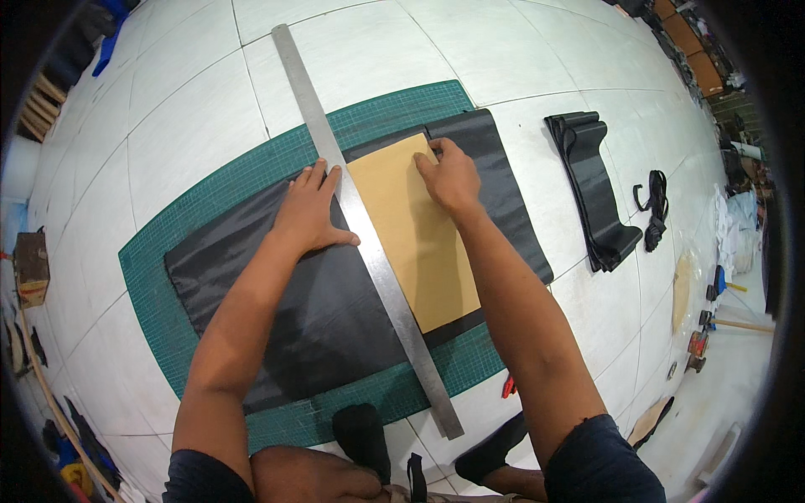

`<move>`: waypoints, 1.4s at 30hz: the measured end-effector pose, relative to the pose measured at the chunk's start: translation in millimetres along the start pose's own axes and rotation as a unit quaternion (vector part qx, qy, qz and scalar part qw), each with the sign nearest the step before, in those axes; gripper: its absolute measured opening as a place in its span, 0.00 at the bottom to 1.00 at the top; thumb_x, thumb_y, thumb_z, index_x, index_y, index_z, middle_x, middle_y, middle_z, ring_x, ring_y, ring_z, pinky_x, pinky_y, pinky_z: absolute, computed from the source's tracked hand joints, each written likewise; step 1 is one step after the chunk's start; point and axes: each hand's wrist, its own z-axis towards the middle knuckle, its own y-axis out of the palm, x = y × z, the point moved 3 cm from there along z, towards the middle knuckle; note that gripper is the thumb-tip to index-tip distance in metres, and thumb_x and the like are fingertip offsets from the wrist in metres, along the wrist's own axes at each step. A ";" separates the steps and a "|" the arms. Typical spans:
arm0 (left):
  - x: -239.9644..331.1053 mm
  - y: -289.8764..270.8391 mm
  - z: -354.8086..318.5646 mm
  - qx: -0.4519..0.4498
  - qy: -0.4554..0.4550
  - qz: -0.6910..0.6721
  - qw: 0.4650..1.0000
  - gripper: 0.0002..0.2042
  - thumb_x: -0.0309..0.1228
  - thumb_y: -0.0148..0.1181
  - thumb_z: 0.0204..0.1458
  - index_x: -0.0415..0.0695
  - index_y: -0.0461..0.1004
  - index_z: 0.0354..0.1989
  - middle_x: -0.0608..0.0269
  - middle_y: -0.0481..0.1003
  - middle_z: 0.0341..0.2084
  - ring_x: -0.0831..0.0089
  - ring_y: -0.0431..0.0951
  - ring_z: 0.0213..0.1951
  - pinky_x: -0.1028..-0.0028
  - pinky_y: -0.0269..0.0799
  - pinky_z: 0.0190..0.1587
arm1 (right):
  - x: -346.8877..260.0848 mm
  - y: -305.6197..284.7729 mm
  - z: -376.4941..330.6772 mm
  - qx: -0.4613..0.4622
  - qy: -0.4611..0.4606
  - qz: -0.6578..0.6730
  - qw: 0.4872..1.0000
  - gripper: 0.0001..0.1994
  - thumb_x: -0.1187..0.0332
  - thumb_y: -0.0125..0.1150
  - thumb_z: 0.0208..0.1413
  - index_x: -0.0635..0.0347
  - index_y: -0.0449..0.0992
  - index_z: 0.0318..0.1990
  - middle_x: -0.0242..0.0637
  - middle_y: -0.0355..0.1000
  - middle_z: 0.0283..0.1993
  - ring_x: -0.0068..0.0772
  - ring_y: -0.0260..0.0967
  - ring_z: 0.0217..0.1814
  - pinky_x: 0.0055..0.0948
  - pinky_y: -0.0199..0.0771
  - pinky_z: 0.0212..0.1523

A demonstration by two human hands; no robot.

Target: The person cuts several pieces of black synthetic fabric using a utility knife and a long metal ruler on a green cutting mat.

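A long steel ruler [369,230] lies slantwise over black fabric [323,310], which is spread on a green cutting mat [159,289]. Along the ruler's right edge rests a tan rectangular sheet [411,243], like card or stiff paper. My left hand [310,210] is open, its fingers spread across the fabric and the ruler's left edge, thumb touching the metal. At the upper right edge of the sheet, my right hand [453,174] pinches it, thumb on top and the other fingers curled, partly hidden.
To the right on the white tiled floor [503,50] lie folded black fabric [591,193] and a black bundled cord [656,210]. A red-handled tool [509,386] shows beside my right forearm. My feet in dark socks [362,440] are at the mat's near edge.
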 end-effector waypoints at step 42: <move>5.5 -6.4 1.4 0.011 0.012 0.015 1.000 0.62 0.58 0.79 0.25 0.39 0.55 0.70 0.40 0.54 0.69 0.41 0.56 0.68 0.50 0.57 0.68 | 0.8 -1.5 -1.8 -0.030 0.057 0.026 0.998 0.23 0.54 0.62 0.56 0.54 0.75 0.56 0.44 0.77 0.54 0.50 0.73 0.57 0.46 0.71 0.57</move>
